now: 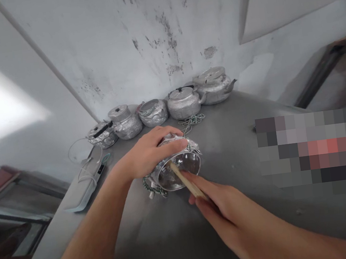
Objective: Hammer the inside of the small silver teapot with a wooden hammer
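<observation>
A shiny, dented metal pot (168, 182) is tipped on its side on the table, its open mouth facing me. My left hand (150, 151) grips it from above, thumb along the upper side near the rim. In my right hand (226, 202) is a wooden stick (189, 184), its far end reaching into the pot's mouth. What the stick's tip touches inside is hard to make out. A green-and-white cord (151, 186) hangs at the pot's lower left, and more of this cord (192, 120) lies bunched behind it.
Several dented metal kettles and pots (184, 103) line the wall at the back of the grey table (225, 148). A white power strip (87, 184) with cables lies along the left edge. A blurred-out patch hides part of the right side.
</observation>
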### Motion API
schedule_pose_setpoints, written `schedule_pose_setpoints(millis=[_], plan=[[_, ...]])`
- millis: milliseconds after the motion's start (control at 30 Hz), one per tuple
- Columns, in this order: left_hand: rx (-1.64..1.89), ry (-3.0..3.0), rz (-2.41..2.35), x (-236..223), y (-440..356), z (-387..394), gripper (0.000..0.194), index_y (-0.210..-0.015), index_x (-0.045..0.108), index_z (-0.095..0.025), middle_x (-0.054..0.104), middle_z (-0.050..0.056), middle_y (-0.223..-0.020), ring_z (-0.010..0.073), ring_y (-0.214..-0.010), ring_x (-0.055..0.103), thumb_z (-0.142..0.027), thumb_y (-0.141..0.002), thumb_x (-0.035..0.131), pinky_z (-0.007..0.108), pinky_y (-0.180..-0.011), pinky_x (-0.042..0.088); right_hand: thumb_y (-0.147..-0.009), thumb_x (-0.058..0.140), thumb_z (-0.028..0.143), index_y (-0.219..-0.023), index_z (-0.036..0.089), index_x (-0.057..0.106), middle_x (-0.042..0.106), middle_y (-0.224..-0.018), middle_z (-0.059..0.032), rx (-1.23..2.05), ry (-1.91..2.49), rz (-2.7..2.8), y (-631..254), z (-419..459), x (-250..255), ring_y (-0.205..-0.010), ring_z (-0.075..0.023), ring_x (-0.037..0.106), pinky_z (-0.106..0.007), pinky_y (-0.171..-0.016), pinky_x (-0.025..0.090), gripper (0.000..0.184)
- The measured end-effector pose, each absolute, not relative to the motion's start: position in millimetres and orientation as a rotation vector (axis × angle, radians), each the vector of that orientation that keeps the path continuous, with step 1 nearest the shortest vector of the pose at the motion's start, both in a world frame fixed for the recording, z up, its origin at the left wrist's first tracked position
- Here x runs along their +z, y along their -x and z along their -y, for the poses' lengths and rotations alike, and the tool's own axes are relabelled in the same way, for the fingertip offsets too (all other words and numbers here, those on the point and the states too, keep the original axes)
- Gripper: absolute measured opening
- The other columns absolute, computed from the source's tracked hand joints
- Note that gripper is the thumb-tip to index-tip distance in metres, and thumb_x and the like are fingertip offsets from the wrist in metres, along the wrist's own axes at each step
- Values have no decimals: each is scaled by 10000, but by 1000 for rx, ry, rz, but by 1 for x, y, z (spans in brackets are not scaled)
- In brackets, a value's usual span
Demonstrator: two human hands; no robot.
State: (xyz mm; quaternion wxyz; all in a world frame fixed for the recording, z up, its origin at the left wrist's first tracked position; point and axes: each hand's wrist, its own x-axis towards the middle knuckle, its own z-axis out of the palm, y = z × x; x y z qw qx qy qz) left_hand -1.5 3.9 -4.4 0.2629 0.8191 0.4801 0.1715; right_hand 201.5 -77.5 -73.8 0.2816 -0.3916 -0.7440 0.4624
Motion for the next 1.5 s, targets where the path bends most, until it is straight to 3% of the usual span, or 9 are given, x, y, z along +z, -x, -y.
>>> schedule_pose_setpoints(millis=[133,233,367,533,800,1500], plan=[[477,-2212,-1307,-4,1,-4,494,-1299,644,-339,611,31,-1352,334,-1254,530,-680,-974,495,481,-1068,416,-1039,434,203,-1465,335,512,601,-690,78,1309,1076,1939,-201,78,-76,-618,-132,580,-292,-753,520,453],[491,-2215,-1297,-3,0,-4,474,-1292,648,-340,617,16,-1344,314,-1234,552,-666,-980,504,455,-1071,416,-1066,387,279,-1525,295,436,461,-515,118,1455,1156,1881,-203,80,-82,-451,-115,489,-258,-576,473,462],[498,-2218,-1286,-3,-1,-3,450,-1277,656,-334,622,10,-1344,310,-1235,554,-646,-984,516,440,-1065,418,-1081,337,362,-1576,297,349,453,-504,110,1583,1227,1774,-204,83,-87,-423,-114,454,-211,-397,345,500],[485,-2195,-1296,-4,0,-3,466,-1287,646,-346,605,12,-1370,313,-1246,541,-670,-980,511,457,-1063,416,-1064,366,314,-1567,292,374,497,-555,93,1449,1211,1890,-203,84,-82,-467,-119,526,-205,-431,436,503],[474,-2204,-1303,-3,0,-4,514,-1303,643,-324,587,21,-1396,321,-1264,526,-691,-974,498,454,-1070,414,-1048,415,299,-1503,261,480,494,-503,102,1381,1207,1940,-202,82,-74,-432,-114,530,-201,-416,438,462],[475,-2204,-1314,-4,0,-3,501,-1302,639,-337,586,14,-1386,309,-1266,522,-690,-968,516,444,-1060,416,-1064,388,427,-1581,280,362,419,-532,103,1531,1273,1800,-203,79,-83,-465,-110,438,-180,-417,407,538]])
